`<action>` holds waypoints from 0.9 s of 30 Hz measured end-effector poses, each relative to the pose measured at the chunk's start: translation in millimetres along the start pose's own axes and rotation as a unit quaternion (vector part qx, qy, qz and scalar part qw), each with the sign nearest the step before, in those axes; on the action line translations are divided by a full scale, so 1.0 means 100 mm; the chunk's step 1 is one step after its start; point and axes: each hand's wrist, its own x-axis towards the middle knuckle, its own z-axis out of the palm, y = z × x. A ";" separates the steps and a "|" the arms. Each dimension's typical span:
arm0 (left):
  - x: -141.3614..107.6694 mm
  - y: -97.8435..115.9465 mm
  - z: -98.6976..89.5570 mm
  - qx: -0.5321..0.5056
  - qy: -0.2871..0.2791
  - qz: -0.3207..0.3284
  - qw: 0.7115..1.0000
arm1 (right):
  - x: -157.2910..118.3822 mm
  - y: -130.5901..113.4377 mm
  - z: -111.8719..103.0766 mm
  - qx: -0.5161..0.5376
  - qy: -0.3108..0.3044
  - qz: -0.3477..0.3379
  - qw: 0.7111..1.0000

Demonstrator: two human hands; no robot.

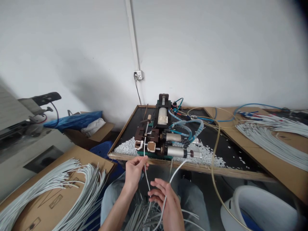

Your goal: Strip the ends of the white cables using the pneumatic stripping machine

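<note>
My left hand (135, 169) pinches a white cable (146, 175) just in front of the table's near edge. The cable's upper part runs up between the two brown jaws of a pneumatic machine (163, 118). Lower right, my right hand (166, 200) has its fingers spread and curved beside that cable. A second white cable (173, 175) crosses my right palm, its free end pointing up toward the table edge. Whether the right fingers touch either cable is unclear. More cables (141, 215) lie over my lap below both hands.
Small white scraps (127, 147) cover parts of the black table (240, 154) around the machine. Cable bundles lie on cardboard at left (81, 189) and right (271, 144). A white bin (264, 205) stands lower right. A yellowish hose (213, 166) hangs over the table edge.
</note>
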 end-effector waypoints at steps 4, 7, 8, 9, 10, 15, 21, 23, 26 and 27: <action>0.02 -0.02 0.00 -0.004 -0.003 -0.002 1.000 | 0.01 0.01 0.00 0.002 -0.008 -0.008 1.000; 0.04 -0.03 0.00 -0.001 -0.005 -0.003 1.000 | 0.02 0.02 -0.01 0.006 -0.009 -0.007 1.000; 0.05 -0.04 -0.01 -0.001 -0.005 -0.005 1.000 | 0.03 0.03 -0.02 0.006 -0.009 -0.006 1.000; 0.05 -0.04 -0.01 -0.001 -0.005 -0.006 1.000 | 0.04 0.04 -0.02 0.006 -0.011 -0.003 1.000; 0.06 -0.05 -0.01 -0.001 -0.004 -0.007 1.000 | 0.05 0.06 -0.03 0.006 -0.015 0.001 1.000; 0.11 -0.07 -0.03 -0.015 0.004 -0.009 1.000 | 0.10 0.12 -0.08 -0.002 -0.036 0.006 0.999; 0.16 -0.10 -0.04 -0.012 0.000 -0.006 1.000 | 0.11 0.15 -0.08 -0.001 -0.036 0.006 0.999; 0.17 -0.11 -0.05 -0.012 0.000 -0.005 1.000 | 0.10 0.13 -0.07 -0.002 -0.035 0.008 0.999; 0.16 -0.10 -0.05 -0.011 -0.003 -0.001 1.000 | 0.07 0.10 -0.03 -0.003 -0.029 0.005 1.000; 0.16 -0.10 -0.05 -0.012 -0.003 -0.002 1.000 | 0.06 0.09 -0.02 -0.001 -0.025 0.004 1.000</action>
